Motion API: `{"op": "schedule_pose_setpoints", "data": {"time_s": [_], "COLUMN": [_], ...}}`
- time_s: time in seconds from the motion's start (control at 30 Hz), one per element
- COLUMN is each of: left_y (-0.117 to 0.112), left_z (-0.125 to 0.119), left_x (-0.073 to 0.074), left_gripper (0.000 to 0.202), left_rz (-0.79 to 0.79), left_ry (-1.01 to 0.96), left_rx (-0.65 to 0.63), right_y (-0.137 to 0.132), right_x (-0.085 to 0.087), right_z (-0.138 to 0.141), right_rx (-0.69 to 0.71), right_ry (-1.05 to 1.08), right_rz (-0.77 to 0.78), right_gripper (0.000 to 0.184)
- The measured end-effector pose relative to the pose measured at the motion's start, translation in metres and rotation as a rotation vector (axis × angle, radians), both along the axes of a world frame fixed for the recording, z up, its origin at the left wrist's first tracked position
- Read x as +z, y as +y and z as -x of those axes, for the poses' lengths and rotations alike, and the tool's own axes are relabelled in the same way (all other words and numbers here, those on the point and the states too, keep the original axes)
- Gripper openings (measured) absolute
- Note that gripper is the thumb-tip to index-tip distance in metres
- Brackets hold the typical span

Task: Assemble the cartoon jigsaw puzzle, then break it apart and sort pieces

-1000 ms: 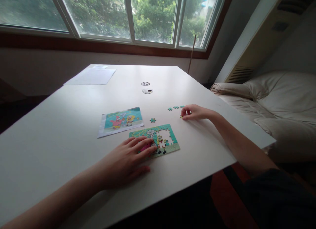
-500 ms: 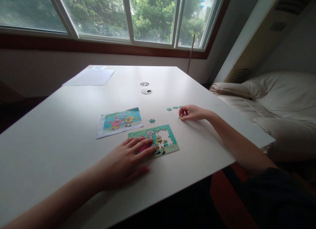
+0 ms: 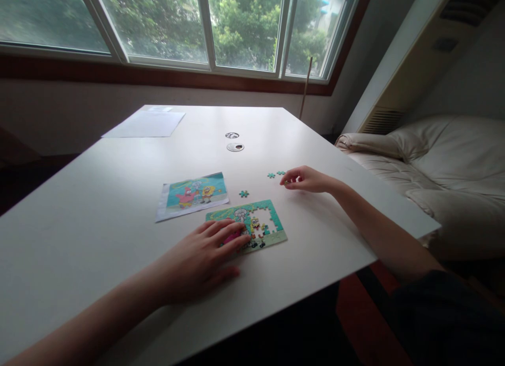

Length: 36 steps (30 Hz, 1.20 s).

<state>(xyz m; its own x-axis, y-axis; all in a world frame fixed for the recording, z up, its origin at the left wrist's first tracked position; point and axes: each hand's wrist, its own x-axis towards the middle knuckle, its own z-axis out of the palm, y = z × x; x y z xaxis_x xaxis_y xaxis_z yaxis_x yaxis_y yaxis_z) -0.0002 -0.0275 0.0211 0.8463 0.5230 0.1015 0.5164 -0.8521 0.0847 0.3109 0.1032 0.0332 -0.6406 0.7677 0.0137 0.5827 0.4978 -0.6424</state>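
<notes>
A cartoon jigsaw puzzle [image 3: 275, 235] lies on the white table, with a gap in its upper right part where the white tabletop shows through. My left hand [image 3: 205, 253] rests flat across the puzzle's lower left, fingers stretched out and covering part of the picture. Beyond the puzzle's right corner, my right hand [image 3: 306, 179] pinches a small puzzle piece [image 3: 286, 183] between thumb and fingers, mostly hidden by them. Close to that hand lie loose teal pieces [image 3: 271, 175]. Another loose piece [image 3: 244, 194] sits just above the puzzle's top edge.
A printed reference picture [image 3: 195, 193] on paper lies left of the puzzle. Farther back are two round table fittings [image 3: 235, 147] and a white sheet [image 3: 145, 125] at the far left. A cream leather sofa [image 3: 453, 161] stands to the right, and windows line the far wall.
My right hand has shifted slightly left, fingers drawn closer together around the small piece. The left hand stays flat on the puzzle.
</notes>
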Motion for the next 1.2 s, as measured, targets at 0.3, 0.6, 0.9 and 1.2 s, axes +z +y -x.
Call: {"op": "schedule_pose_setpoints", "data": {"time_s": [0.3, 0.6, 0.9, 1.2], "left_y": [0.000, 0.000, 0.001, 0.006], "left_z": [0.000, 0.001, -0.007, -0.017], "left_x": [0.000, 0.001, 0.006, 0.004], "left_gripper": [0.047, 0.047, 0.026, 0.021], "left_rz": [0.010, -0.004, 0.116, 0.252], "left_ry": [0.039, 0.020, -0.249, -0.586], "left_rx": [0.009, -0.001, 0.142, 0.391], "right_y": [-0.007, -0.011, -0.032, -0.073], "right_x": [0.003, -0.001, 0.001, -0.003], "right_z": [0.011, 0.018, 0.044, 0.084], "right_rx": [-0.047, -0.162, -0.105, 0.016], "right_ry": [0.125, 0.314, 0.382, 0.374], "right_rz": [-0.019, 0.213, 0.328, 0.282], "right_gripper": [0.030, 0.028, 0.025, 0.023]}}
